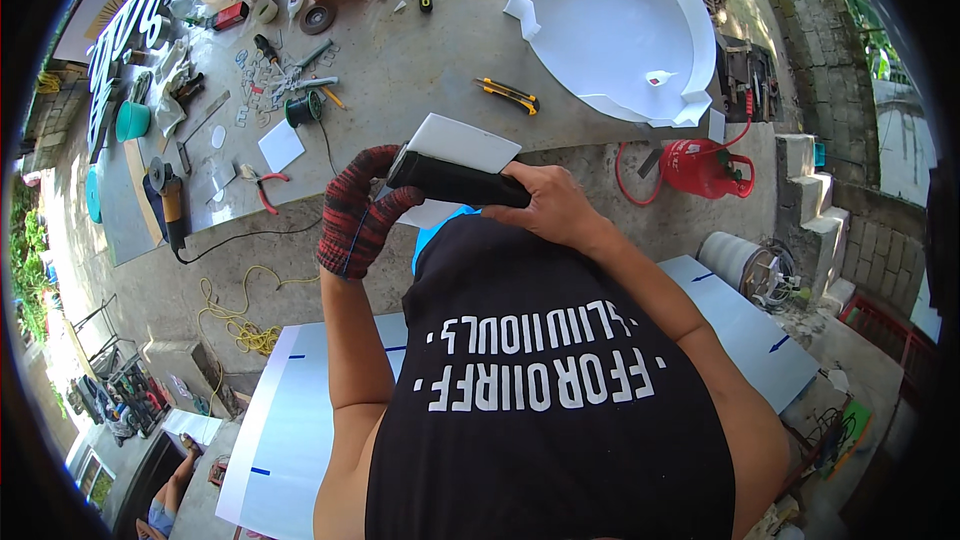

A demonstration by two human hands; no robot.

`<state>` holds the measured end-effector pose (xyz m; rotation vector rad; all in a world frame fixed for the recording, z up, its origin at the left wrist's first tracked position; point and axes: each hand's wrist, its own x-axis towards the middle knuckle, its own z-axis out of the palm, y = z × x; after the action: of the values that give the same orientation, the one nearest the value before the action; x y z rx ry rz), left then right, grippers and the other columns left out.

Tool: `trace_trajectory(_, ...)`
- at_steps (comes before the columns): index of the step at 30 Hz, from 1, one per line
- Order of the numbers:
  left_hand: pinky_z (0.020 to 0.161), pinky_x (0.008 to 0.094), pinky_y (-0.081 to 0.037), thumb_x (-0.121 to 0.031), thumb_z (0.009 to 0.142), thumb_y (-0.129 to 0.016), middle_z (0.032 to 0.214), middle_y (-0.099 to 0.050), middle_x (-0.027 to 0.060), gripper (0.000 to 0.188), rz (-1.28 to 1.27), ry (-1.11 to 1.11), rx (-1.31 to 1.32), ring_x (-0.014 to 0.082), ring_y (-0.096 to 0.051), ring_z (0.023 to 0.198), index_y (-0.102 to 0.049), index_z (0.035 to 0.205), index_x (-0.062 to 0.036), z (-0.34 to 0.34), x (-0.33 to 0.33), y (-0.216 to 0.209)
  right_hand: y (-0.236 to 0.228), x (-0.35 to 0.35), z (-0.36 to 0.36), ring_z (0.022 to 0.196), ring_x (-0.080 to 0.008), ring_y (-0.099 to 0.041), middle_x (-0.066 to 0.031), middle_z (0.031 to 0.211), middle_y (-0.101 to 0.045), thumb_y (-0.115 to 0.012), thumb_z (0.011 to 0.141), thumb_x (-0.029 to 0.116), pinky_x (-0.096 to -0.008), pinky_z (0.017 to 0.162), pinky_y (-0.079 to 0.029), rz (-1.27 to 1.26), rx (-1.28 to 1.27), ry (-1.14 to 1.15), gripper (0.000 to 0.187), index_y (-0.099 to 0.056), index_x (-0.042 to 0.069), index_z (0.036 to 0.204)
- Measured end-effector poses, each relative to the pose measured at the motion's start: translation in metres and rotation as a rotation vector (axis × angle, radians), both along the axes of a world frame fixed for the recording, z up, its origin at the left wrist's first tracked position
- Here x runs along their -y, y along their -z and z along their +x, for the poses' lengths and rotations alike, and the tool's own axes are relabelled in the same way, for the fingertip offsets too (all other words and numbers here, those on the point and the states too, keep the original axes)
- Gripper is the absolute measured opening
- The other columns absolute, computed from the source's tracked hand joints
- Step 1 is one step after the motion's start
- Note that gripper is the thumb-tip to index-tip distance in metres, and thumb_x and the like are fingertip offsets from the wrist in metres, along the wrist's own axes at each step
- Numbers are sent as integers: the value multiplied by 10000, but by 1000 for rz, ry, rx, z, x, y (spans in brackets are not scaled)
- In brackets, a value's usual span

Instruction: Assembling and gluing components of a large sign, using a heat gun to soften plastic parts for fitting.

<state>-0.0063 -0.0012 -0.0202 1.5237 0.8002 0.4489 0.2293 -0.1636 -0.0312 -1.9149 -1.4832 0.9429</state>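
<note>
In front of my chest I hold a dark, block-like piece (pixel 455 181) with both hands. A flat white panel (pixel 466 140) stands up behind its far edge; I cannot tell whether the two are joined. My left hand (pixel 362 205), in a red-and-black knitted glove, is closed around the left end. The bare right hand (pixel 562 202) grips the right end, thumb on top. Under the piece a bit of white sheet (pixel 430 212) shows. Beyond my hands, on the grey worktable (pixel 430 60), lie a yellow-and-black utility knife (pixel 508 95) and a spool of dark wire (pixel 302 109).
A large white round tray-like form (pixel 620 30) takes up the table's far right. Pliers (pixel 267 190) and an angle grinder (pixel 170 202) lie at the left. On the floor are a red gas cylinder (pixel 705 169) and yellow cord (pixel 243 325). Someone's leg (pixel 178 485) shows lower left.
</note>
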Motion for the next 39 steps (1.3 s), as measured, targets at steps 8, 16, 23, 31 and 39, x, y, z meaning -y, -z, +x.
trace_trajectory(8,964,375,-492,-188,733,-886,1084,-739,74,527,-12,-25,17,189,-653,1039,-694,1200,-35,5,-1,-3,3,1,1,865,-372,-709,-176,912,-728,-744,849,559,-442,814,-546,8,2,0,575,-689,27,1059)
trace_trajectory(16,927,369,-517,-200,747,-862,1054,-742,73,504,9,-24,16,191,-667,997,-694,1192,-34,6,-1,-2,2,1,1,840,-375,-705,-173,883,-721,-742,848,566,-450,791,-544,24,25,9,578,-683,27,1049)
trace_trajectory(23,972,331,-456,-234,755,-867,1104,-704,44,554,-119,-23,-6,157,-604,1055,-669,1225,-18,7,-1,-7,3,2,2,809,-387,-699,-184,859,-711,-736,849,574,-461,773,-548,20,21,4,575,-673,24,1005)
trace_trajectory(31,970,323,-451,-225,757,-866,1103,-699,33,555,-150,-31,8,146,-597,1047,-666,1232,-19,7,-1,-9,3,1,4,800,-384,-698,-183,839,-702,-722,855,585,-464,760,-550,31,30,-8,568,-652,29,948)
trace_trajectory(39,955,354,-498,-181,775,-850,1096,-717,62,509,-146,-35,67,174,-645,1040,-665,1225,-31,9,2,-3,8,4,6,775,-386,-692,-172,818,-695,-724,856,575,-463,731,-548,67,31,0,553,-634,34,924)
